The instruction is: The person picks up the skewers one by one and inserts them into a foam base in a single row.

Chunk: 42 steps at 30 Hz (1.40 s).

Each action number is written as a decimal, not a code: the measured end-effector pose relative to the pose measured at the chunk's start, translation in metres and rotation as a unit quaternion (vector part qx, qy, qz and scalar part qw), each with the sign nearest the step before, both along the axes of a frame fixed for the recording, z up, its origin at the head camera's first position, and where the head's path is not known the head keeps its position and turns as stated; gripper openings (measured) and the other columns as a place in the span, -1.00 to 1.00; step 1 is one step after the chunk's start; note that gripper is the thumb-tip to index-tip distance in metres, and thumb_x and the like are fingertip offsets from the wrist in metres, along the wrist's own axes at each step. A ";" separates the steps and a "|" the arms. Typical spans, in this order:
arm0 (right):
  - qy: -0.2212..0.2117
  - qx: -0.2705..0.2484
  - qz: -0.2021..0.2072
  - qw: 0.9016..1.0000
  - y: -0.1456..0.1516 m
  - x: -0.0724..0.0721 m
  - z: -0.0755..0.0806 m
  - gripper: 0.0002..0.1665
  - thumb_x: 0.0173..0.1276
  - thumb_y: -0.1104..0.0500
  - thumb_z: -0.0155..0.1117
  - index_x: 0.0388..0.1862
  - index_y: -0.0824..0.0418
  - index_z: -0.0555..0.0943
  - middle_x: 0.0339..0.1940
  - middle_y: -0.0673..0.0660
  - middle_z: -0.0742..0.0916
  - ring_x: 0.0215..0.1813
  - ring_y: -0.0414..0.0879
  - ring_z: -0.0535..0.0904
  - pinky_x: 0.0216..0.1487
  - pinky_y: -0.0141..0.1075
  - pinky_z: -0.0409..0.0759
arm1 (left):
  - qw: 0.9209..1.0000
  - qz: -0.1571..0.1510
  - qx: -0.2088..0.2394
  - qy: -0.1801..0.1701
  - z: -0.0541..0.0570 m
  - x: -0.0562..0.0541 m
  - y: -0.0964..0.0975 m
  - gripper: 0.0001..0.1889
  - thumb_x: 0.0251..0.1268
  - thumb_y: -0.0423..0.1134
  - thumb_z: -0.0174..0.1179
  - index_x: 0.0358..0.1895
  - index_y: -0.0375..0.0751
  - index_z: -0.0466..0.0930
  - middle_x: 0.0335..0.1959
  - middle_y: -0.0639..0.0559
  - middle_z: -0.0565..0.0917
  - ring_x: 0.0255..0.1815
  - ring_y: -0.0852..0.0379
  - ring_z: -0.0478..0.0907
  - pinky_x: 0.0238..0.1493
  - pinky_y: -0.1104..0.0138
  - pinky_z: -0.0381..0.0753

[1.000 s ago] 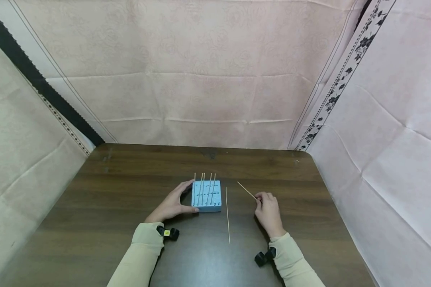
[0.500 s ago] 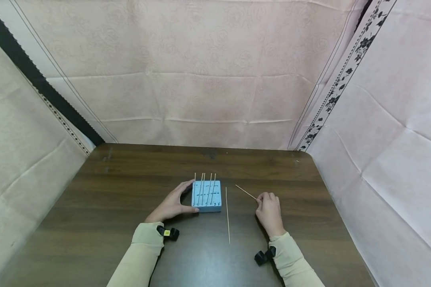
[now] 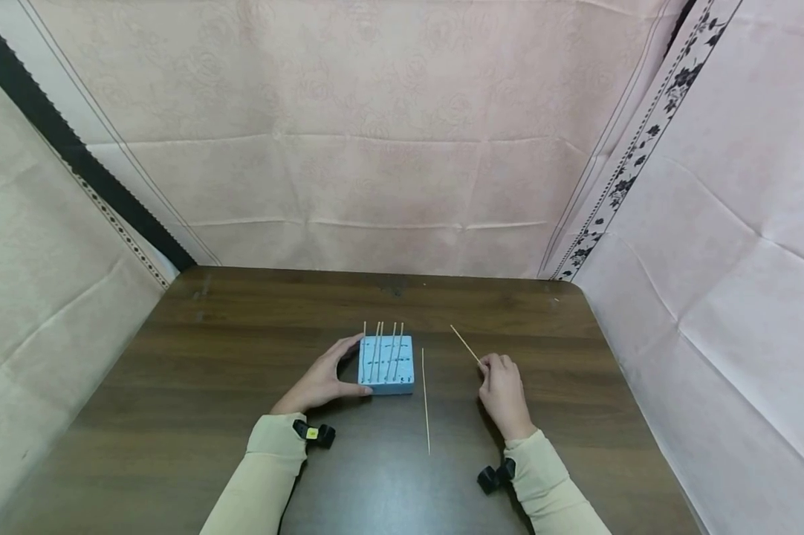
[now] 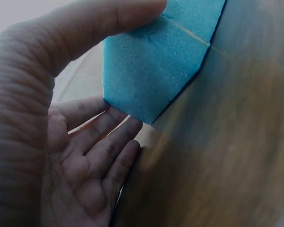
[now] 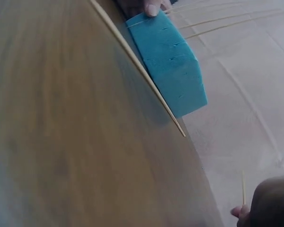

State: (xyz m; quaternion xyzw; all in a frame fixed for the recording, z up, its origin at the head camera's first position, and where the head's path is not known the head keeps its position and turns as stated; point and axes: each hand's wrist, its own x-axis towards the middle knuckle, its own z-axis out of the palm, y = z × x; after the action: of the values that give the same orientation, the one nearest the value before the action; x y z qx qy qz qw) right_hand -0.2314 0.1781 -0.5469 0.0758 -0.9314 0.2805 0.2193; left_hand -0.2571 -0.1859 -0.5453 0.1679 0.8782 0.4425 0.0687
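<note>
A blue foam block (image 3: pixel 386 365) sits on the table with several thin bamboo skewers (image 3: pixel 378 349) standing in its top. My left hand (image 3: pixel 322 383) holds the block by its left side, thumb at the front corner and fingers at the back. In the left wrist view the thumb presses the block's face and the fingertips reach its lower edge. To the right, my right hand (image 3: pixel 504 394) pinches one end of a bamboo skewer (image 3: pixel 465 344), whose free end points away and to the left. Another bamboo skewer (image 3: pixel 425 401) lies on the table between the block and my right hand.
The brown wooden table (image 3: pixel 241 327) has rounded far corners. Pale cloth (image 3: pixel 388 186) hangs behind it and along both sides. Each wrist wears a small black camera (image 3: pixel 489 479).
My right hand has shifted slightly, and its skewer has swung to point more steeply away from me. My left hand, the block and the lying skewer look the same.
</note>
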 end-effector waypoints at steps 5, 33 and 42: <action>0.015 -0.020 0.017 1.000 -0.003 0.000 0.018 -0.96 0.35 0.41 0.30 -0.25 0.36 0.60 -0.37 0.19 0.64 -0.32 0.08 0.58 -0.29 -0.07 0.59 | 1.000 0.001 -0.005 -0.004 -0.001 0.000 0.000 0.18 -0.18 0.30 0.57 0.59 0.18 0.13 0.52 0.12 0.24 0.53 -0.02 0.17 0.39 -0.24 0.19; 0.039 -0.153 0.173 0.972 -0.034 -0.006 0.060 -0.89 0.36 0.32 0.39 -0.20 0.16 0.65 -0.27 0.03 0.74 -0.26 -0.17 0.65 -0.22 -0.29 0.67 | 1.000 0.005 -0.004 -0.004 -0.002 0.000 0.000 0.18 -0.18 0.28 0.58 0.60 0.19 0.12 0.53 0.13 0.22 0.53 -0.03 0.16 0.37 -0.25 0.21; 0.027 -0.186 0.221 0.957 -0.054 0.001 0.079 -0.89 0.39 0.31 0.36 -0.13 0.18 0.66 -0.23 0.02 0.74 -0.21 -0.07 0.69 -0.20 -0.25 0.70 | 1.000 0.001 -0.002 -0.002 0.000 -0.001 -0.001 0.19 -0.18 0.28 0.57 0.60 0.17 0.12 0.52 0.14 0.24 0.52 -0.01 0.18 0.38 -0.23 0.21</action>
State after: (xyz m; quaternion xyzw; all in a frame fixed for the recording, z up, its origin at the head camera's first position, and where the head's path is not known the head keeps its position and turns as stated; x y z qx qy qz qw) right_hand -0.2308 0.1242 -0.4681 0.2451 -0.8164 0.4884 0.1867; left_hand -0.2577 -0.1869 -0.5454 0.1655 0.8791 0.4414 0.0703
